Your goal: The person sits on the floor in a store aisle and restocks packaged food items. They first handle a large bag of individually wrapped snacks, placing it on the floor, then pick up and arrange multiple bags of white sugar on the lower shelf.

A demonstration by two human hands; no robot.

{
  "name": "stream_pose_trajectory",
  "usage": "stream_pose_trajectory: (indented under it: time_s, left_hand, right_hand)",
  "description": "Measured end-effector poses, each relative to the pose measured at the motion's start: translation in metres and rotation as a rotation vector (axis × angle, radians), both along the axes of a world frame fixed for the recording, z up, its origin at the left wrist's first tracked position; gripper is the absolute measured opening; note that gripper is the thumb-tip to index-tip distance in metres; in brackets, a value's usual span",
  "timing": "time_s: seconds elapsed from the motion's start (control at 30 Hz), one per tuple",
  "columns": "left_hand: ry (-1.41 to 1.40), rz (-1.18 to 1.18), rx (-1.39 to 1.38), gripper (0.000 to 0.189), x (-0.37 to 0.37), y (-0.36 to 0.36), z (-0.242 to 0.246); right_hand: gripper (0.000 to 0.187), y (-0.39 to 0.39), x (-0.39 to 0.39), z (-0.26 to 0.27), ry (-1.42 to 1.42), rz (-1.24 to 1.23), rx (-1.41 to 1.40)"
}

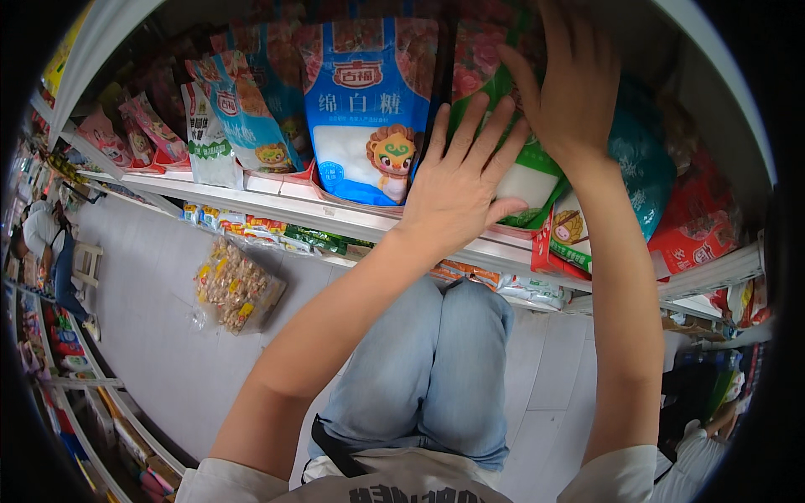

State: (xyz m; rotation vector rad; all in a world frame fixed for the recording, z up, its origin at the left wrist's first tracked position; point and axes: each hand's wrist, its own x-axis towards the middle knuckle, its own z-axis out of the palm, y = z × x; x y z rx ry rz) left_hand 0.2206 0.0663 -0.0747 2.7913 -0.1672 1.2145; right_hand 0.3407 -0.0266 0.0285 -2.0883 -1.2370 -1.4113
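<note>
My left hand (pixel 462 173) lies spread, palm down, against the front of a green bag of white sugar (pixel 531 182) on the shelf. Higher and to the right, my right hand (pixel 569 94) rests with fingers extended on the upper part of the same bag or one beside it; its fingertips fade into shadow. Neither hand is closed round anything. Just left of my left hand, a blue bag of white sugar (pixel 365 144) with a cartoon lion stands upright. Right of my right wrist are a teal bag (pixel 644 170) and a red bag (pixel 698 220).
Smaller upright bags, among them a light blue one (pixel 251 119), line the white shelf (pixel 270 190) at left. Packets lie on a lower shelf. A clear bag of wrapped goods (pixel 233 286) is on the floor. One person (pixel 47 239) is far left, another (pixel 698 453) lower right.
</note>
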Motion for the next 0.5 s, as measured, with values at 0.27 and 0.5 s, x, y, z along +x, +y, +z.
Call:
stream_pose_trajectory:
  time_s: [0.27, 0.5]
  left_hand:
    - [0.059, 0.026, -0.04, 0.091, -0.005, -0.007, -0.007]
    - [0.171, -0.087, -0.144, 0.096, -0.05, -0.015, -0.023]
  right_hand:
    - [0.069, 0.01, 0.011, -0.013, -0.048, -0.134, -0.077]
    - [0.054, 0.002, -0.006, -0.039, -0.219, -0.167, -0.05]
